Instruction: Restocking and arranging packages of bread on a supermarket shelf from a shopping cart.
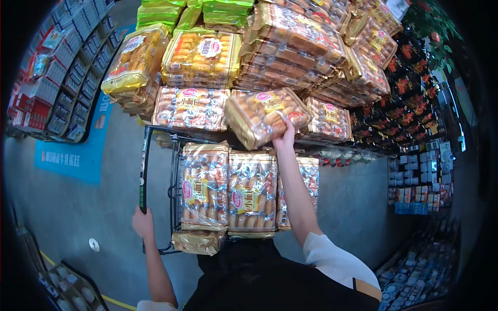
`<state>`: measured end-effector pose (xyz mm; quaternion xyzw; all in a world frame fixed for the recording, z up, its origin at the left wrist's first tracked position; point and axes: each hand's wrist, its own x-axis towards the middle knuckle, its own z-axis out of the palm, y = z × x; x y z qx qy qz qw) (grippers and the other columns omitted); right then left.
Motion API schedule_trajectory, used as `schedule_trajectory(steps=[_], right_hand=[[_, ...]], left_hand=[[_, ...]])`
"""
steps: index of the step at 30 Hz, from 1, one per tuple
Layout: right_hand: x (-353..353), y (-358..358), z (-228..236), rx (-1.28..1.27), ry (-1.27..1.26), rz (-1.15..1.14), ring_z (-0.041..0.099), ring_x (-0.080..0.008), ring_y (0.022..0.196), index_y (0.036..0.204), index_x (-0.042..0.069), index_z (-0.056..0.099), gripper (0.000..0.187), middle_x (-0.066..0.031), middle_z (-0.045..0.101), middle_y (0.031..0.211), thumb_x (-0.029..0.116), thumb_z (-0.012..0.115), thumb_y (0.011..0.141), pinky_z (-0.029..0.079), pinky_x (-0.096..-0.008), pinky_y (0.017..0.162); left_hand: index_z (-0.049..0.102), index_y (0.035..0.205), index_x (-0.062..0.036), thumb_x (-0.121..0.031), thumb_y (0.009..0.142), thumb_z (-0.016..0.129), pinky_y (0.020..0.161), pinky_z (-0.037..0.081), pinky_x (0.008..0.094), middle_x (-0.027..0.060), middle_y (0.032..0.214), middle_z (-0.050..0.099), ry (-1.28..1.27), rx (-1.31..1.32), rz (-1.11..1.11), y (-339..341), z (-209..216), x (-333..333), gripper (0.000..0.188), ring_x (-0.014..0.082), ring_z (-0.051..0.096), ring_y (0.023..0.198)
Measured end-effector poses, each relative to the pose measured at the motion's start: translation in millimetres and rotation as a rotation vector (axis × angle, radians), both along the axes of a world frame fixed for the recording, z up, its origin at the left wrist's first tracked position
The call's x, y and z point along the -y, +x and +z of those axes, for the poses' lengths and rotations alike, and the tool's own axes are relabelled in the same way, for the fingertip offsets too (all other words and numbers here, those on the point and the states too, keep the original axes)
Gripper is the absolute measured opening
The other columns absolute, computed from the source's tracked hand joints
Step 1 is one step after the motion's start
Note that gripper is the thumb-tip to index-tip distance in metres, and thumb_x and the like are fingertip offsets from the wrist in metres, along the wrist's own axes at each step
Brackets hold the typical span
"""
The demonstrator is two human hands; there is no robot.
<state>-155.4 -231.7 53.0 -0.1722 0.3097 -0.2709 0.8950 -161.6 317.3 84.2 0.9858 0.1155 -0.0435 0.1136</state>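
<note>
My right hand grips the near right edge of a clear and gold pack of bread rolls, its fingers over the top face. The pack is tilted, at the front of the stacked display and beyond the cart. My left hand is wrapped round the black handle of a wire shopping cart. Inside the cart, similar roll packs lie side by side: a left pack, a middle pack and a right pack, which my right forearm partly covers. The end of another pack shows beneath the left one.
Tall piles of brown roll packs rise behind the held pack. Yellow packs and green bags are stacked at the far left of the display. A shelf of boxed goods stands left, and a black display right.
</note>
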Motion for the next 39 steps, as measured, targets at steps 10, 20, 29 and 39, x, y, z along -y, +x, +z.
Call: schedule_trajectory(steps=[10, 20, 29, 39], right_hand=[[22.7, -14.9, -44.3, -0.489, -0.331, 0.407, 0.060, -0.0275, 0.096, 0.126, 0.002, 0.045, 0.064, -0.0180, 0.055, 0.112, 0.051, 0.059, 0.087, 0.055, -0.0414, 0.074], [28.0, -270.9, -25.4, -1.019, -1.067, 0.171, 0.061, -0.0257, 0.100, 0.108, 0.000, 0.057, 0.037, -0.0134, 0.062, 0.109, 0.031, 0.062, 0.088, 0.049, -0.0339, 0.082], [16.2, -359.7, -70.1, -0.989, -0.862, 0.429, 0.057, -0.0318, 0.108, 0.121, -0.008, 0.051, 0.074, -0.0236, 0.056, 0.118, 0.049, 0.069, 0.078, 0.044, -0.0365, 0.092], [12.1, -333.2, -8.3, -1.146, -0.809, 0.590, 0.063, -0.0238, 0.076, 0.097, -0.008, 0.060, 0.060, -0.0157, 0.064, 0.083, 0.047, 0.072, 0.076, 0.049, -0.0361, 0.070]], left_hand=[[0.063, 0.095, -0.0043, -0.026, 0.082, 0.060, 0.067, 0.050, 0.0483, 0.0204, 0.081, 0.065, 0.023, -0.013, -0.031, 6.7, -8.8, 9.2, 0.025, 0.0399, 0.063, 0.076], [0.062, 0.099, -0.0055, -0.029, 0.082, 0.061, 0.068, 0.049, 0.0502, 0.0196, 0.084, 0.066, 0.082, 0.102, -0.107, 7.5, -31.7, -9.8, 0.029, 0.0405, 0.063, 0.079], [0.062, 0.103, -0.0043, -0.029, 0.084, 0.058, 0.069, 0.048, 0.0478, 0.0199, 0.086, 0.066, 0.075, 0.063, -0.115, 1.5, -19.8, 4.8, 0.031, 0.0400, 0.063, 0.081], [0.063, 0.100, -0.0008, -0.026, 0.083, 0.061, 0.071, 0.048, 0.0471, 0.0227, 0.087, 0.065, 0.024, 0.144, -0.171, 3.5, -34.1, -11.0, 0.031, 0.0416, 0.062, 0.083]])
